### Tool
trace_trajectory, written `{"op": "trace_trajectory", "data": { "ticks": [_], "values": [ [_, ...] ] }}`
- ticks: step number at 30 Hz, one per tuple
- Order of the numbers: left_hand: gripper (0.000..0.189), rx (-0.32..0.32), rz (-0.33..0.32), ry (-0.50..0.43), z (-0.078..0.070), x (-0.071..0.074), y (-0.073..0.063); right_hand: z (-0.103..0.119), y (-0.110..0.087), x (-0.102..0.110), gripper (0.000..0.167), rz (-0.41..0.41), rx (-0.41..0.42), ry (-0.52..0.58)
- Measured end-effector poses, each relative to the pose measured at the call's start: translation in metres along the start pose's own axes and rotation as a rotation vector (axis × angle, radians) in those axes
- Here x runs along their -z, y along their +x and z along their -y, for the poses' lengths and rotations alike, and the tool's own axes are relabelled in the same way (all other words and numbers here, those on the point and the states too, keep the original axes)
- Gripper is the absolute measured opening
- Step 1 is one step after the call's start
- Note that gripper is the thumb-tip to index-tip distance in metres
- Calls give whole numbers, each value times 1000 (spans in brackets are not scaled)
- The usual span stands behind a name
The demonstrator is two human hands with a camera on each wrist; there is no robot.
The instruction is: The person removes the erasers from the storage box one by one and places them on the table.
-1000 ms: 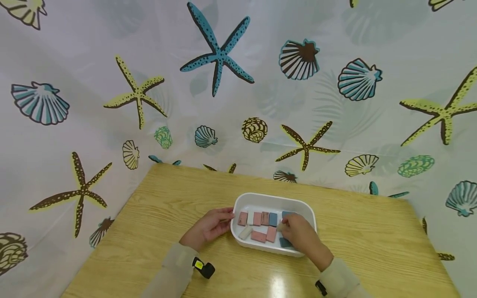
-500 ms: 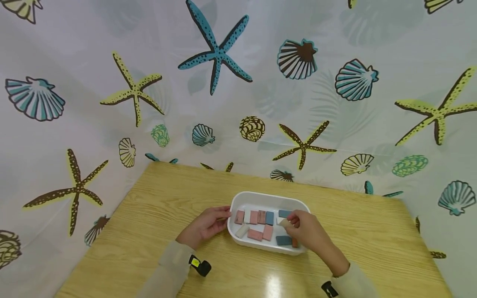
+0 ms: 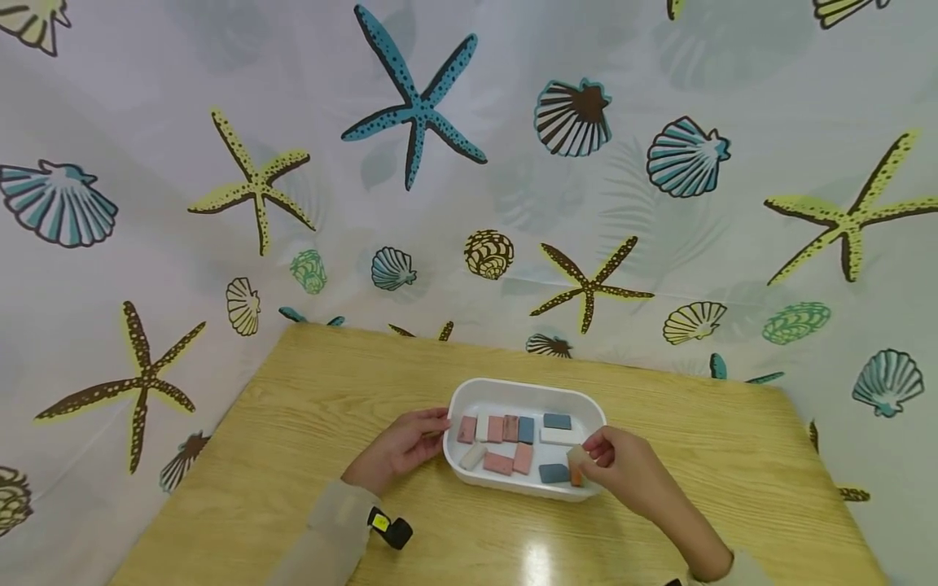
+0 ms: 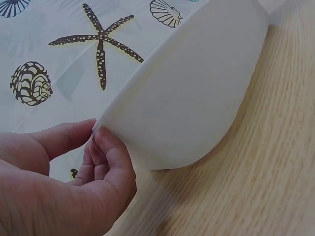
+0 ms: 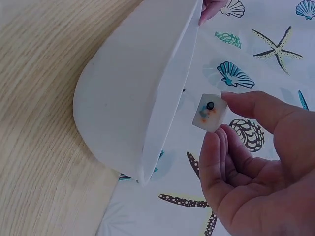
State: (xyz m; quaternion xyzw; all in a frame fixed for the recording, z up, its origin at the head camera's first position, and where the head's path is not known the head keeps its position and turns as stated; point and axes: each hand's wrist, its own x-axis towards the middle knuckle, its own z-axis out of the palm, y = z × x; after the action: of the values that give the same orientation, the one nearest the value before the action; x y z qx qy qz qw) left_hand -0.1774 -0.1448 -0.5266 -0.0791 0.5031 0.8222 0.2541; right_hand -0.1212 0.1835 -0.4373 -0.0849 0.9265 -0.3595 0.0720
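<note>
A white plastic tub (image 3: 523, 387) sits on the wooden table with pink, blue and whitish erasers inside. At its left end my left hand (image 3: 396, 449) pinches the rim between thumb and fingers, as the left wrist view shows. My right hand (image 3: 633, 474) pinches a small off-white eraser (image 5: 209, 113) over the tub's right end. Orange and bluish smudges and a dark spot mark the eraser's end face. Below it, partly covered, lies an orange eraser (image 3: 576, 476) beside a dark blue eraser (image 3: 554, 474). A long white eraser (image 3: 558, 437) lies farther back.
Several erasers, among them a pink eraser (image 3: 498, 464) and a blue eraser (image 3: 526, 430), lie in the tub's left half and middle. Behind the wooden table (image 3: 352, 366) hangs a white curtain (image 3: 454, 195) printed with starfish and shells.
My right hand has lifted the off-white eraser and drawn it right, toward the tub's near right end, uncovering the long white eraser. My left hand has stayed at the rim.
</note>
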Motion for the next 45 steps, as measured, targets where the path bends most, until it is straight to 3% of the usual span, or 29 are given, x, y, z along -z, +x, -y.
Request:
{"op": "trace_trajectory", "data": {
  "ticks": [10, 17, 26, 34, 39, 45],
  "values": [
    [47, -12, -23, 16, 2, 1, 0, -4, -28, 9, 19, 1, -63, 19],
    [46, -20, -19, 10, 4, 0, 1, -16, -50, 11, 23, -2, -167, 4],
    [45, -20, -34, 9, 3, -1, 0, -41, -71, -6, 24, 27, -265, -30],
    [45, -15, -29, 10, 2, -1, -2, -59, -84, -29, 24, 45, -395, 38],
    [45, -21, -28, 16, 2, -1, -2, -65, -82, -36, 25, 47, -412, 36],
    [46, -19, -31, 5, 3, -2, -1, -64, -76, -43, 22, 31, -350, -20]
  ]
}}
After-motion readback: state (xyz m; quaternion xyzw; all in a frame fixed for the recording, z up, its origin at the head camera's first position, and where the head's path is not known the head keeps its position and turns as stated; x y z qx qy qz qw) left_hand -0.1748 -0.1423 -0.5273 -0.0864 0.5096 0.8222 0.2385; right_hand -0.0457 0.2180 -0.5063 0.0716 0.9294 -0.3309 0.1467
